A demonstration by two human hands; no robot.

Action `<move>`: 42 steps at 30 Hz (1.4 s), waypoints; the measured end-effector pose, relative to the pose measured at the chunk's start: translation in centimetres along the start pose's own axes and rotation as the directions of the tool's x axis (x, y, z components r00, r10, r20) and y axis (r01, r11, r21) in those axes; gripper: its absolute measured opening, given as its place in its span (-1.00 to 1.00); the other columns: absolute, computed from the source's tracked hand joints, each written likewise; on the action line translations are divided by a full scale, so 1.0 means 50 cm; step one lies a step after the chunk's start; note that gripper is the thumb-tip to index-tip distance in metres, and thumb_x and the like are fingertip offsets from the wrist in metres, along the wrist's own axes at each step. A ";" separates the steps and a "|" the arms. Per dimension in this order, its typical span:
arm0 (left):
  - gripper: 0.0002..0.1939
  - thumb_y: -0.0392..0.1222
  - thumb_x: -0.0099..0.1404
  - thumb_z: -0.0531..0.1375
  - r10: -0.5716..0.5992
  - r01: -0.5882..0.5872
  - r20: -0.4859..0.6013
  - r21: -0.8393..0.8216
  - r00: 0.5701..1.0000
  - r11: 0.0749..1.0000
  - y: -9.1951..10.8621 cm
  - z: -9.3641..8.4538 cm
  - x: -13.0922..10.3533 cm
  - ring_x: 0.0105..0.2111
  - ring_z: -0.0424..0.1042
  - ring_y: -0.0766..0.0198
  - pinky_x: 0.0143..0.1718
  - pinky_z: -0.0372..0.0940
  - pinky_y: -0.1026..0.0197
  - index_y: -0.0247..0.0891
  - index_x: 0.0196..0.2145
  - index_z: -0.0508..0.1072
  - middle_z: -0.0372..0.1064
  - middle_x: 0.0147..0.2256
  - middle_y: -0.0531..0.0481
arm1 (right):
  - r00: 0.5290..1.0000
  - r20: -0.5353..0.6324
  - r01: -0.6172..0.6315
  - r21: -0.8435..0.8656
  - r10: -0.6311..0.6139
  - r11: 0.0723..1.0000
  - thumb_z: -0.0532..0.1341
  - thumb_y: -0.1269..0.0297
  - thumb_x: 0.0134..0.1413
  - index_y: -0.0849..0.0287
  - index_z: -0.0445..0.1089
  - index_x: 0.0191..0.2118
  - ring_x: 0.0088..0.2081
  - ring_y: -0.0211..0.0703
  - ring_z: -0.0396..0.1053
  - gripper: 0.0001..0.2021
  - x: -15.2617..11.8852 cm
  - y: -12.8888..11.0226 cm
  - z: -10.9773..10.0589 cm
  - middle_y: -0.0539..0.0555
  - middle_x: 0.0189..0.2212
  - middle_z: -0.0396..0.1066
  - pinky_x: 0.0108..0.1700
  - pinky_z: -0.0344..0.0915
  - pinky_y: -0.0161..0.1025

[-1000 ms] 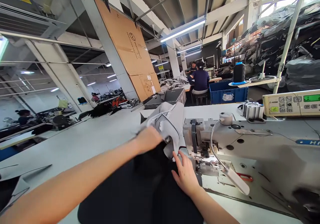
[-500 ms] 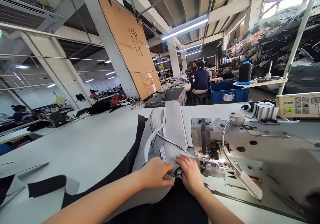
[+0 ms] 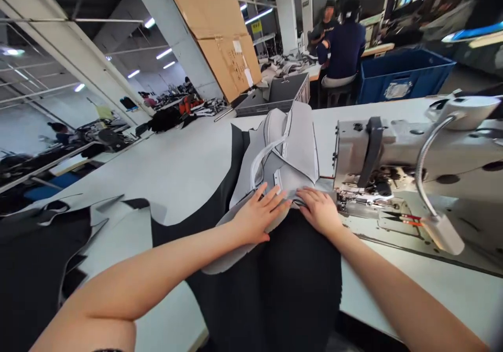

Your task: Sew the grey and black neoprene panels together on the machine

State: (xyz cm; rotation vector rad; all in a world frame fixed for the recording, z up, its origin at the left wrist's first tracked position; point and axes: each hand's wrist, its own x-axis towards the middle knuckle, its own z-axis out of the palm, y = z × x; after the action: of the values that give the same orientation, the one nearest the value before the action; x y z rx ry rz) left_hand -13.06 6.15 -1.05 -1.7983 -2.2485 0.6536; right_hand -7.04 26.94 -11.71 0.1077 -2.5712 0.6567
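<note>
My left hand lies with fingers spread on a grey sewn fabric piece with pale strips and dark seam lines. Nearer the machine, my right hand rests on the same piece, its fingers stretched out along the folded edge. Black fabric hangs from below both hands over the table's front edge. Just right of my right hand is the sewing machine, its needle area close to my fingertips. Under the left forearm a rounded grey flap shows.
Red-handled thread snips lie on the machine bed by a gooseneck lamp. Dark fabric pieces cover the left of the white table. Beyond stand a grey crate, a blue crate and a seated person.
My left hand has gone from a closed grip at the fabric edge to lying flat with spread fingers. My right hand stays on the fabric. The view has tilted down.
</note>
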 end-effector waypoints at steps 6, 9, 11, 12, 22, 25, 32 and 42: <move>-0.33 -0.23 0.29 0.15 -0.030 0.032 -0.017 0.134 0.999 0.990 0.012 0.027 0.028 0.30 -0.12 -0.11 0.28 -0.20 -0.28 -0.42 0.30 0.07 -0.05 0.31 -0.30 | 0.999 0.023 -0.022 -0.005 0.022 1.000 -0.02 0.21 0.32 0.14 0.40 0.01 0.16 0.06 0.21 -0.68 0.006 0.009 0.012 0.18 0.06 0.40 0.04 0.25 0.03; -0.35 -0.28 0.35 0.05 0.026 -0.018 -0.105 0.070 0.994 0.997 -0.020 0.053 0.032 0.28 -0.04 -0.08 0.25 -0.10 -0.24 -0.33 0.34 -0.04 -0.07 0.31 -0.29 | 1.000 0.027 0.003 0.017 -0.003 1.000 -0.05 0.21 0.34 0.13 0.37 0.06 0.19 0.02 0.19 -0.65 0.004 0.014 0.012 0.16 0.09 0.37 0.09 0.24 0.04; -0.36 -0.21 0.36 0.06 0.129 -0.130 -0.097 -0.005 0.987 0.991 -0.057 0.070 0.029 0.23 0.07 -0.02 0.25 -0.10 -0.19 -0.23 0.34 -0.03 0.04 0.27 -0.25 | 0.999 0.027 0.022 0.044 -0.023 0.999 -0.06 0.22 0.34 0.13 0.36 0.08 0.20 0.00 0.17 -0.64 0.004 0.017 0.012 0.15 0.10 0.36 0.16 0.20 0.04; -0.38 -0.17 0.36 0.06 0.199 -0.203 -0.085 -0.044 0.976 0.978 -0.076 0.078 0.028 0.20 0.12 0.02 0.26 -0.11 -0.16 -0.18 0.33 0.01 0.11 0.23 -0.22 | 0.999 0.026 0.031 0.060 -0.033 0.998 -0.06 0.22 0.35 0.14 0.35 0.09 0.21 0.00 0.16 -0.64 0.003 0.017 0.011 0.14 0.11 0.35 0.19 0.18 0.04; -0.19 -0.09 0.19 0.22 0.212 -0.211 -0.096 0.025 0.972 0.977 -0.085 0.043 0.025 0.31 -0.14 -0.09 0.29 -0.26 -0.26 -0.30 0.32 0.03 -0.05 0.32 -0.17 | 0.996 -0.037 0.088 0.168 -0.083 0.982 -0.07 0.32 0.32 0.20 0.22 0.22 0.31 0.00 -0.01 -0.59 -0.003 0.024 0.022 0.21 0.23 0.18 0.28 0.12 0.05; -0.40 -0.22 0.30 0.13 0.145 -0.095 -0.200 0.242 0.969 0.966 -0.051 0.044 0.025 0.29 -0.04 -0.03 0.25 -0.05 -0.21 -0.29 0.27 0.13 0.01 0.30 -0.16 | 0.992 -0.076 0.109 0.135 -0.099 0.985 -0.05 0.37 0.30 0.20 0.27 0.19 0.30 0.02 0.04 -0.60 -0.001 0.026 0.022 0.22 0.20 0.23 0.24 0.18 0.03; -0.63 -0.25 0.42 0.05 0.209 0.001 -0.476 0.403 0.854 0.915 -0.050 0.091 0.054 0.08 0.28 0.09 0.16 0.17 -0.09 -0.28 0.15 0.31 0.33 0.09 -0.13 | 0.984 -0.137 0.122 0.076 -0.111 0.990 -0.02 0.47 0.26 0.18 0.33 0.12 0.19 -0.01 0.24 -0.62 0.009 0.031 0.023 0.18 0.05 0.40 0.16 0.31 -0.03; -0.69 -0.29 0.36 0.10 0.197 -0.101 -0.586 0.193 0.786 0.976 -0.064 0.107 0.082 -0.11 0.40 0.12 0.06 0.24 -0.13 -0.27 0.04 0.39 0.45 -0.09 -0.11 | 0.989 -0.123 0.099 0.114 -0.085 0.988 -0.05 0.68 0.04 0.17 0.33 0.13 0.20 0.00 0.22 -0.43 0.000 0.032 0.039 0.19 0.07 0.38 0.18 0.28 -0.03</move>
State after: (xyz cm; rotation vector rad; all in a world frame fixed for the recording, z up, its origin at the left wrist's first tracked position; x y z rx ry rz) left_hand -19.07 8.36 -4.87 -1.7905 -1.5987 0.2067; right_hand -8.17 27.46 -13.90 0.2198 -2.3979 0.7594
